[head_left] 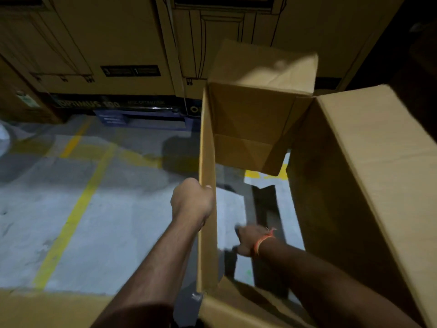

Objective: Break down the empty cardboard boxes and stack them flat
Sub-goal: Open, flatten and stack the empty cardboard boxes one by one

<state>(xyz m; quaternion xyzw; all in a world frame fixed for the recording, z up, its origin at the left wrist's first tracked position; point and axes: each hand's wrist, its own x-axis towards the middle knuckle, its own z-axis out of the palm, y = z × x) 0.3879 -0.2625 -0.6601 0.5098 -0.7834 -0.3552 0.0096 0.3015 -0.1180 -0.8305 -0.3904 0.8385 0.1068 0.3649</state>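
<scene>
Concrete floor; upright open-bottomed box; left hand grips wall; right hand blurred, fingers unclear.

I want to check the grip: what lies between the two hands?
In the head view, the cardboard box's left wall panel stands between left hand and right hand.

Warehouse: stacked printed cartons, line-marked floor

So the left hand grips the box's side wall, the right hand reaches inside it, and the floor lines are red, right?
Not quite: the floor lines are yellow, as the head view shows. The left hand does grip the box's side wall, and the right hand reaches inside.
</scene>
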